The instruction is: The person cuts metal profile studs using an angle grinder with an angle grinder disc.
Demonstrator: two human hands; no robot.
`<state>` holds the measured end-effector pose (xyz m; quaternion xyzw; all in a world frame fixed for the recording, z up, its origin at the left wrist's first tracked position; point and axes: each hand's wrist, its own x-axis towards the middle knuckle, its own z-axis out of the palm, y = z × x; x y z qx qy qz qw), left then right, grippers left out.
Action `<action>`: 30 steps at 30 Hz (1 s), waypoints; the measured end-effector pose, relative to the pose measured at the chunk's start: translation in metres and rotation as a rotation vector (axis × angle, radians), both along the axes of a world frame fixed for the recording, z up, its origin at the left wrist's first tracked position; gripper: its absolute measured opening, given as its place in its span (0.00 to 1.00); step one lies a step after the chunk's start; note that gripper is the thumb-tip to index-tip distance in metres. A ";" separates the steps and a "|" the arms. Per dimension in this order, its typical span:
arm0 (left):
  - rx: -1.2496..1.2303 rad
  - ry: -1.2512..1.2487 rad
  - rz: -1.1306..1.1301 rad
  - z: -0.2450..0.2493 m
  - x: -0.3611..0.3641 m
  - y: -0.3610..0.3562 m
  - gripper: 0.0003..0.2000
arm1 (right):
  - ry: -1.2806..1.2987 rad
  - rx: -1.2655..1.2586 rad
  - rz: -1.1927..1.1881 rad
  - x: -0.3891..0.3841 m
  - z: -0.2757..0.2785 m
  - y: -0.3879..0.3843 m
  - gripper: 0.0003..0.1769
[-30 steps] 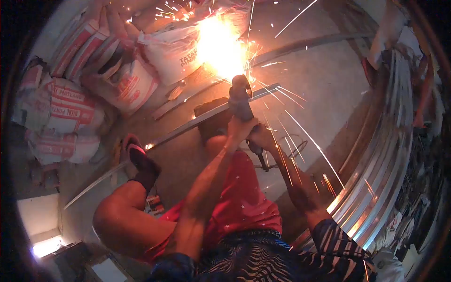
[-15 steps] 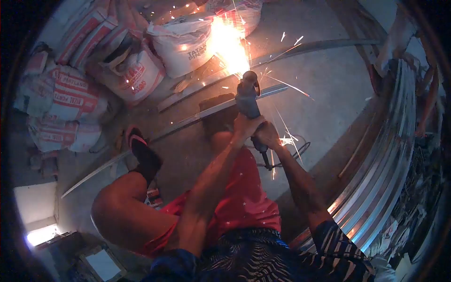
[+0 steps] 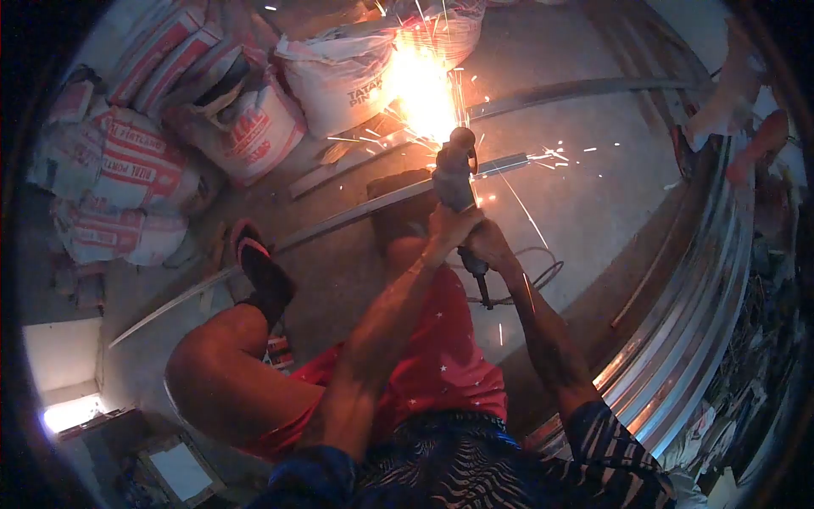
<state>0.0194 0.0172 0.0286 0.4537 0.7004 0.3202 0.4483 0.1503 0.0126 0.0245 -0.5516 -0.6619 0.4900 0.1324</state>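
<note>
Both hands are on an angle grinder (image 3: pixel 454 174) just above the middle of the view. The left hand (image 3: pixel 449 226) has its fingers wrapped tight around the body of the tool. The right hand (image 3: pixel 489 248) sits just behind it toward 5 o'clock, closed on the rear grip where the cable (image 3: pixel 530 278) comes out and loops on the floor. The two hands are pretty much touching.

The grinder's head is down on a long metal strip (image 3: pixel 339 222), which lies across the concrete floor (image 3: pixel 585 178) from about 8 o'clock up to 2 o'clock. A big burst of sparks (image 3: pixel 424 89) shoots off toward 12 o'clock, with smaller ones scattering to 3 o'clock. A dark block (image 3: pixel 392 193) sits under the strip right by the cutting spot. Out at 9 o'clock from the hands, a foot in a sandal (image 3: pixel 257 270) rests on the strip.

At 12 o'clock there's a white sack (image 3: pixel 343 81), right where the sparks land. More cement bags (image 3: pixel 127 170) are stacked at 10 o'clock. A second metal strip (image 3: pixel 585 87) lies on the floor at 1 o'clock. Curved corrugated metal sheets (image 3: pixel 691 331) run along the 3 to 4 o'clock side, catching the orange glow.
</note>
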 end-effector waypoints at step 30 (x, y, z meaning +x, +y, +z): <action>-0.003 -0.025 0.010 -0.010 0.001 0.001 0.32 | -0.075 0.057 0.112 0.009 -0.034 0.007 0.19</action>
